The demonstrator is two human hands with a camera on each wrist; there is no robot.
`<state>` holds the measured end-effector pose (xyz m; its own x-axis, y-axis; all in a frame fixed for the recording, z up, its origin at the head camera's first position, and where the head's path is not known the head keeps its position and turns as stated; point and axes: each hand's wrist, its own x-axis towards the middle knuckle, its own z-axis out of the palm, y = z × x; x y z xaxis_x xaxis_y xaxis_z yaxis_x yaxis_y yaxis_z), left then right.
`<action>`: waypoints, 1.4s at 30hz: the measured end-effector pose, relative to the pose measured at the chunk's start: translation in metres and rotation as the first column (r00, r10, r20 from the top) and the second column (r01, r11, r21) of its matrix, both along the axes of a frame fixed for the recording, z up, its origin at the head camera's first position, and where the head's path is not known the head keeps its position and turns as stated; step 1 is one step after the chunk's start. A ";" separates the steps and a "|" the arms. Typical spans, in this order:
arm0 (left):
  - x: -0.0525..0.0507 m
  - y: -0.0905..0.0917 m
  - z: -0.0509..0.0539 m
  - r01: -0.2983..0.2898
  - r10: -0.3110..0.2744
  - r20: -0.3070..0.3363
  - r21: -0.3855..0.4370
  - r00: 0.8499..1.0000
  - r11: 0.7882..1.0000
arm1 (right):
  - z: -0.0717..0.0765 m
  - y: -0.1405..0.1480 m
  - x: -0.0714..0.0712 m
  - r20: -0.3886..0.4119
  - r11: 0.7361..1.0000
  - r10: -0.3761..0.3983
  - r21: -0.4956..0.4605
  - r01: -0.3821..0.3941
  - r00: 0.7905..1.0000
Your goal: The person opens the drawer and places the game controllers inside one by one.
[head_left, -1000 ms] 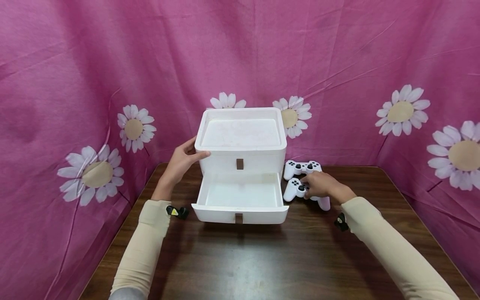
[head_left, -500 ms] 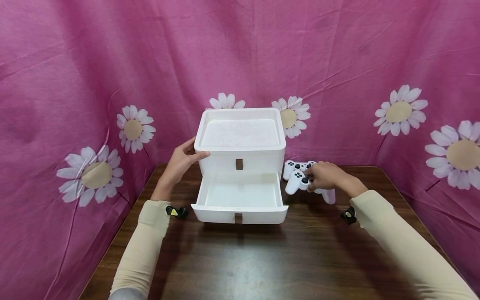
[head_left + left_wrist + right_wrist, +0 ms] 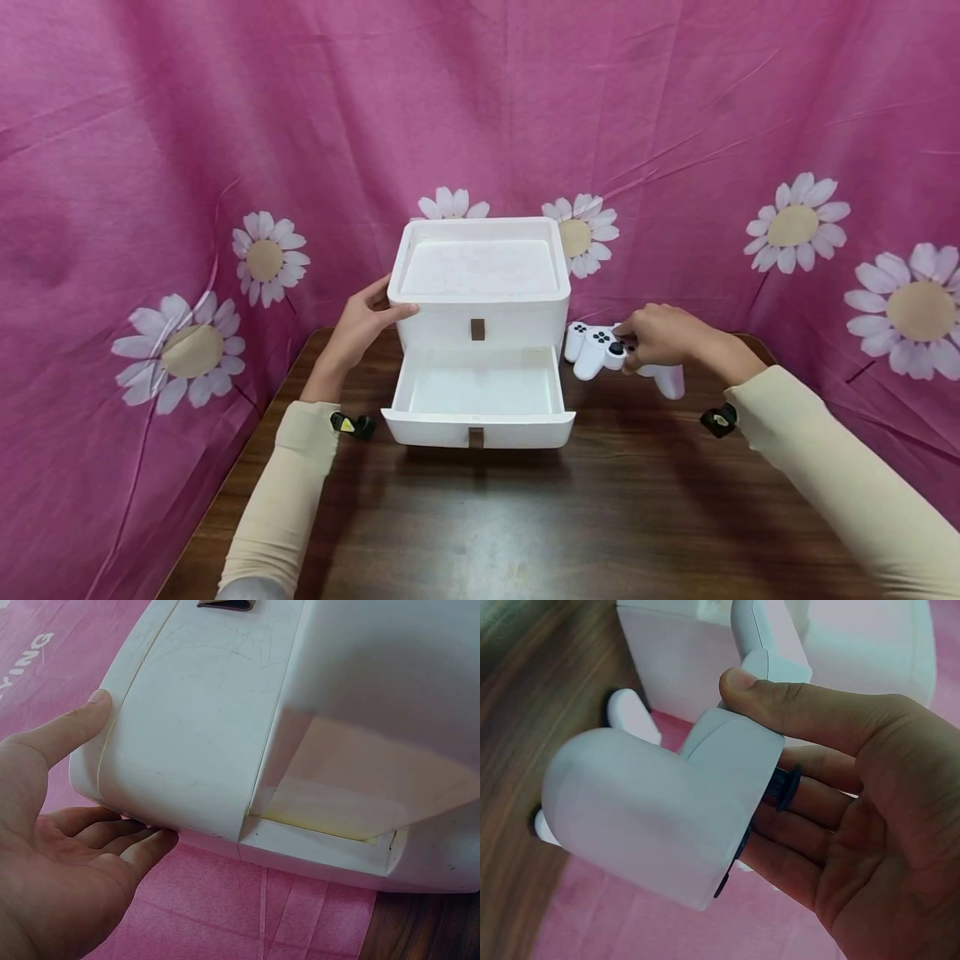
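Observation:
A white drawer unit point(image 3: 480, 317) stands mid-table, its lower drawer point(image 3: 480, 429) pulled out and bare inside. My left hand point(image 3: 360, 325) holds its upper left corner, thumb on the front; in the left wrist view the fingers point(image 3: 146, 851) lie along the side. To the unit's right, my right hand point(image 3: 667, 337) grips a white game controller point(image 3: 592, 357) by its middle. In the right wrist view, the thumb is on one side of the controller point(image 3: 645, 810) and the fingers on the other. Behind it a second white game controller point(image 3: 575, 337) lies on the table, largely hidden.
The brown wooden table point(image 3: 480, 517) extends in front of the unit. A pink flowered cloth point(image 3: 337, 125) hangs behind and on both sides. The unit's top is a shallow tray with a raised rim point(image 3: 480, 298). A brown tab point(image 3: 477, 330) marks the upper drawer, which is closed.
My right hand has lifted the front controller and carried it a little to the right and up in the head view, covering more of the rear one. The left hand keeps its place.

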<state>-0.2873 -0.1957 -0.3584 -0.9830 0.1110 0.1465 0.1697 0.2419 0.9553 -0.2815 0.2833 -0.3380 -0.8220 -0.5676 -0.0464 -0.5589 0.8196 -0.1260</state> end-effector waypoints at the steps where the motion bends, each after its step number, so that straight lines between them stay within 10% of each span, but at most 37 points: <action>1: 0.000 0.000 0.000 0.000 0.000 0.000 -0.002 1.000 1.000 | 0.002 -0.001 0.001 -0.003 1.000 0.006 -0.001 -0.006 1.000; 24: 0.000 -0.001 0.001 -0.006 0.006 0.003 -0.015 1.000 1.000 | 0.052 -0.043 0.031 0.013 0.992 0.125 -0.035 -0.124 0.992; 42: -0.001 -0.001 0.001 -0.001 0.001 0.003 -0.015 1.000 1.000 | 0.072 -0.080 0.029 -0.041 0.967 0.254 -0.003 -0.254 0.966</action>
<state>-0.2878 -0.1962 -0.3575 -0.9836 0.1120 0.1415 0.1662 0.2568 0.9521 -0.2528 0.2031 -0.2659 -0.6522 -0.7580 -0.0110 -0.7531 0.6495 -0.1051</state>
